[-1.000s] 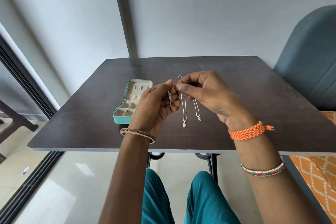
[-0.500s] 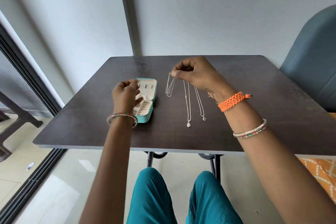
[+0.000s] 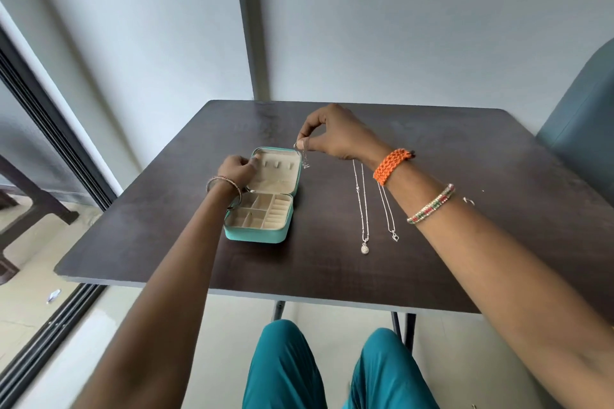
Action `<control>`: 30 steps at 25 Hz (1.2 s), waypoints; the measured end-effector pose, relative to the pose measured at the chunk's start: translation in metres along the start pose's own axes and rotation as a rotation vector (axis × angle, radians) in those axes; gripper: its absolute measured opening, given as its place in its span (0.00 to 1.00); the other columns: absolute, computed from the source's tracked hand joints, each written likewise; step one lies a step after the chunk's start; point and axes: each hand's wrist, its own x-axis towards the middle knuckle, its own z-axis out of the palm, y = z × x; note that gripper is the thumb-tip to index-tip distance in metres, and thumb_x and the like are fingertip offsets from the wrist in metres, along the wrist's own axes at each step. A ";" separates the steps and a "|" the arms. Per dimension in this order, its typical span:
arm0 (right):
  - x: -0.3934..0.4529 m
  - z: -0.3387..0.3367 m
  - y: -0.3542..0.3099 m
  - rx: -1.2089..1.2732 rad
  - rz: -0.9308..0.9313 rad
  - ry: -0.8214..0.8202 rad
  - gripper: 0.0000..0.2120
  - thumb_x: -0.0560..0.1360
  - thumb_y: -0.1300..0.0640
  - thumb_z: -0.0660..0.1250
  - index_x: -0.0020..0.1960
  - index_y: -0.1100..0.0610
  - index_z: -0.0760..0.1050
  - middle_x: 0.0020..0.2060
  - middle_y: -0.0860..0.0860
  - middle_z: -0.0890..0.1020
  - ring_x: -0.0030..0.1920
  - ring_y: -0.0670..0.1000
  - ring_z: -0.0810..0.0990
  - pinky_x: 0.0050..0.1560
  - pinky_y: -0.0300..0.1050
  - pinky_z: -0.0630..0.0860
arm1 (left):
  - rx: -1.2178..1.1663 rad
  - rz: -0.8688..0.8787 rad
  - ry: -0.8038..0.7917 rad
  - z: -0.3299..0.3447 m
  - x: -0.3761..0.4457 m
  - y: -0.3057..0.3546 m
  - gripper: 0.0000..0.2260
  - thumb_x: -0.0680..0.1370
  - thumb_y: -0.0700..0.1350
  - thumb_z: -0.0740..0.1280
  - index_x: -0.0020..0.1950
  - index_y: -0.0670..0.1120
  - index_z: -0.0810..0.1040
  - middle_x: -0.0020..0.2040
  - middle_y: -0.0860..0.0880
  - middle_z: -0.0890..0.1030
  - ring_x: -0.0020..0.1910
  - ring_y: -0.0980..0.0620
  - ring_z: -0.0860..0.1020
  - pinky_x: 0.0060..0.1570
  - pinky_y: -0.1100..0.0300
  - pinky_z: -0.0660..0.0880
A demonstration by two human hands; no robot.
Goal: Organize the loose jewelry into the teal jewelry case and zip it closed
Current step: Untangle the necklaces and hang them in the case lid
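The teal jewelry case (image 3: 255, 236) lies open on the dark table (image 3: 332, 269), cream compartments in its base and its lid laid back. My left hand (image 3: 237, 169) holds the lid's left edge with thumb and fingers. My right hand (image 3: 332, 134) pinches a thin silver chain (image 3: 305, 159), which dangles over the lid's right corner. Two silver necklaces lie stretched out on the table to the right of the case: one with an oval pendant (image 3: 364, 247), one with a small heart pendant (image 3: 394, 237).
A small silver piece (image 3: 468, 200) lies on the table to the right of my right forearm. A blue-grey chair (image 3: 584, 103) stands at the right edge. A wall runs behind the table, and a sliding door track lies at the left.
My left hand has let go of the chain and moved left to the case lid. My right hand has carried the chain left to the lid's right corner.
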 end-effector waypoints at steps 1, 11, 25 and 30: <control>0.006 0.004 -0.001 -0.008 -0.006 -0.008 0.03 0.69 0.53 0.73 0.38 0.48 0.80 0.51 0.47 0.81 0.62 0.50 0.73 0.65 0.52 0.67 | 0.028 0.002 -0.028 0.003 0.002 -0.002 0.19 0.78 0.55 0.61 0.36 0.42 0.75 0.37 0.43 0.75 0.39 0.45 0.75 0.42 0.54 0.73; 0.019 0.041 -0.010 -0.095 -0.019 -0.113 0.03 0.71 0.53 0.72 0.45 0.48 0.80 0.76 0.52 0.58 0.77 0.53 0.47 0.73 0.59 0.46 | -0.735 0.080 -0.052 0.028 -0.050 -0.006 0.12 0.73 0.53 0.63 0.42 0.44 0.74 0.40 0.44 0.76 0.36 0.52 0.74 0.38 0.58 0.71; 0.015 0.072 0.009 -0.347 -0.149 0.131 0.03 0.72 0.50 0.69 0.43 0.47 0.82 0.73 0.51 0.65 0.76 0.53 0.53 0.71 0.58 0.42 | -0.791 0.280 -0.052 0.046 -0.066 -0.013 0.13 0.83 0.46 0.52 0.47 0.48 0.75 0.45 0.45 0.76 0.46 0.47 0.72 0.46 0.52 0.71; 0.016 0.076 0.004 -0.436 -0.228 0.257 0.05 0.73 0.53 0.68 0.43 0.49 0.83 0.69 0.51 0.71 0.74 0.54 0.59 0.69 0.57 0.43 | -0.764 0.288 -0.048 0.046 -0.064 -0.014 0.12 0.78 0.53 0.56 0.47 0.49 0.75 0.48 0.42 0.75 0.48 0.46 0.71 0.50 0.47 0.70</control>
